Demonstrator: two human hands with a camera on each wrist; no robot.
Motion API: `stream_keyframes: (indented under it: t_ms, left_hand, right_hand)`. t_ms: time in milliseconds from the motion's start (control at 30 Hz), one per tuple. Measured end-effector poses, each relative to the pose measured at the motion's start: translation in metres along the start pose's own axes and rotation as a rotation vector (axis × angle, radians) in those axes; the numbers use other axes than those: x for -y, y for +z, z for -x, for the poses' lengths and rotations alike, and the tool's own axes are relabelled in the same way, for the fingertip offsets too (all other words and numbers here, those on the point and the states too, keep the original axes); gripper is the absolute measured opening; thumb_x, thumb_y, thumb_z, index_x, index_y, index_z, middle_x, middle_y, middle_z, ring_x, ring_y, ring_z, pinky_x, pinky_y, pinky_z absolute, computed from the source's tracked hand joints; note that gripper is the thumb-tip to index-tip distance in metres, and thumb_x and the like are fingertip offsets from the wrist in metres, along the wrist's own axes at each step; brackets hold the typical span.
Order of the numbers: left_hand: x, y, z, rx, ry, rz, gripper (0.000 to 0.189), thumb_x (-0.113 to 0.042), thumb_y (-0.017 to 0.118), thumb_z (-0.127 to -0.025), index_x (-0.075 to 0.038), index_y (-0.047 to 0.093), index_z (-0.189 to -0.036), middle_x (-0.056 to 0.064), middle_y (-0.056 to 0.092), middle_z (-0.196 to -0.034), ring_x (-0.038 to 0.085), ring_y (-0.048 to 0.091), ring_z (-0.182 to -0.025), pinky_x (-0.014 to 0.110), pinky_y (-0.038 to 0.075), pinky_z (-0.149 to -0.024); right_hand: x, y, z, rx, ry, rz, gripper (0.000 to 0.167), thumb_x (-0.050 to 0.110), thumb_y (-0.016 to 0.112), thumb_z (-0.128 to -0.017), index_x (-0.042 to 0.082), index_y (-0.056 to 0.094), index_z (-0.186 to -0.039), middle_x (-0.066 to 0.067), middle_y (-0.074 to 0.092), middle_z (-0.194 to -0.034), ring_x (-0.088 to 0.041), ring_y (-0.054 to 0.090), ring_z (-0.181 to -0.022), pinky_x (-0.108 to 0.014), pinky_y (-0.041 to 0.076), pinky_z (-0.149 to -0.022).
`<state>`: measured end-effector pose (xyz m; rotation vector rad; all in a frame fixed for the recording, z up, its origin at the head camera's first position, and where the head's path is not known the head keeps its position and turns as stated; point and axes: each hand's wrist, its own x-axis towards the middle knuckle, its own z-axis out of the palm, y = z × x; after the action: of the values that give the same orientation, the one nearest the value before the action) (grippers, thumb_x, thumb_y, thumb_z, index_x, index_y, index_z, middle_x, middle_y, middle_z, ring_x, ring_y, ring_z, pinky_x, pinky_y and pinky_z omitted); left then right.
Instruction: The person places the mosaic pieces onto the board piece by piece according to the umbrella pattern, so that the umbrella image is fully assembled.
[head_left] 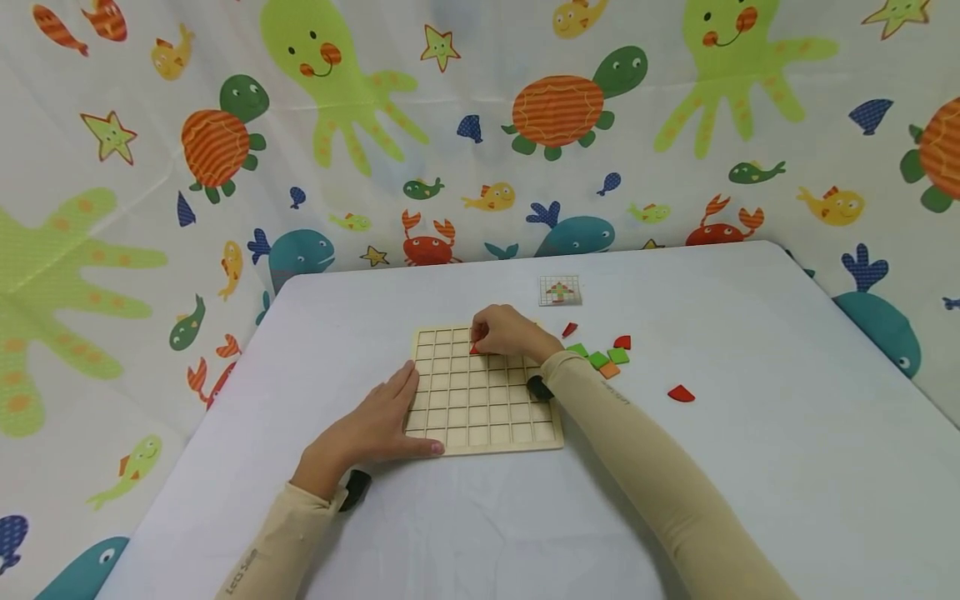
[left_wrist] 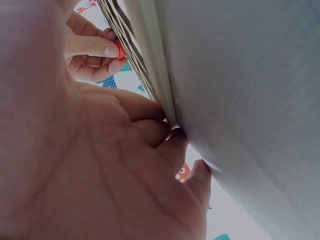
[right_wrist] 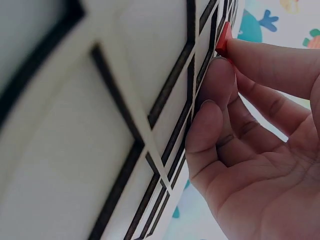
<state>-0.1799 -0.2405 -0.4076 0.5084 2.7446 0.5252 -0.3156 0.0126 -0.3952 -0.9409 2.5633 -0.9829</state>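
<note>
A light wooden board (head_left: 477, 412) with a grid of square recesses lies on the white table. Along its left edge rests my left hand (head_left: 375, 423), fingers stretched out and thumb at the front edge; the left wrist view shows the fingertips right at the board's side. My right hand (head_left: 506, 332) is over the board's far part and pinches a small red piece (right_wrist: 223, 40) between thumb and fingers, close against the grid. From the head view only a corner of that piece shows, the rest hidden by the fingers.
Right of the board lie green square tiles (head_left: 618, 356), an orange tile (head_left: 610, 369) and red curved-edge pieces (head_left: 681, 393). A small card (head_left: 560, 291) with a gridded picture lies behind the board. A sea-animal curtain (head_left: 450, 108) hangs behind the table (head_left: 750, 467).
</note>
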Motion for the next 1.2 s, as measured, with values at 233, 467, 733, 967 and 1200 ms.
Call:
stream_keyframes:
  t_ms: [233,467,733,967,1200]
  left_hand:
    - [0.002,0.001,-0.001,0.0,0.003,-0.002,0.132,-0.063,0.084,-0.085,0.011,0.01,-0.166,0.027,0.007,-0.176,0.045,0.016,-0.161,0.061,0.018,-0.127]
    - [0.003,0.001,-0.002,0.004,-0.001,-0.003,0.132,-0.064,0.083,-0.085,0.011,0.01,-0.166,0.027,0.007,-0.176,0.044,0.014,-0.161,0.062,0.017,-0.127]
    - [0.004,0.002,-0.002,0.003,0.009,0.006,0.132,-0.063,0.083,-0.086,0.012,0.01,-0.166,0.028,0.006,-0.176,0.043,0.013,-0.161,0.062,0.016,-0.127]
    - [0.003,0.003,-0.003,0.008,0.01,0.009,0.132,-0.063,0.083,-0.086,0.012,0.009,-0.166,0.028,0.006,-0.176,0.044,0.013,-0.161,0.062,0.015,-0.128]
    - [0.002,0.002,-0.002,0.003,-0.003,0.005,0.131,-0.063,0.083,-0.086,0.012,0.01,-0.166,0.029,0.008,-0.175,0.044,0.014,-0.161,0.062,0.015,-0.128]
  right_hand:
    - [-0.002,0.001,-0.001,-0.009,0.008,0.014,0.004,0.006,0.075,-0.097,0.004,0.076,-0.094,-0.006,0.071,-0.091,-0.021,0.06,-0.085,-0.034,0.051,-0.08]
    - [-0.006,-0.002,0.001,-0.023,0.017,-0.016,0.009,0.006,0.073,-0.098,0.002,0.081,-0.1,-0.006,0.077,-0.094,-0.022,0.065,-0.091,-0.035,0.054,-0.086]
    - [-0.006,-0.005,0.007,0.003,0.025,-0.059,0.019,0.006,0.066,-0.103,0.0,0.081,-0.112,-0.008,0.078,-0.103,-0.021,0.065,-0.094,-0.035,0.055,-0.087]
    - [-0.005,-0.013,0.02,-0.004,0.005,-0.125,0.028,0.01,0.067,-0.105,-0.003,0.075,-0.129,-0.012,0.076,-0.117,-0.025,0.068,-0.106,-0.039,0.056,-0.094]
    - [-0.01,-0.035,0.045,-0.064,-0.015,-0.287,0.043,0.021,0.07,-0.106,0.002,0.066,-0.145,-0.016,0.068,-0.142,-0.028,0.066,-0.127,-0.047,0.054,-0.106]
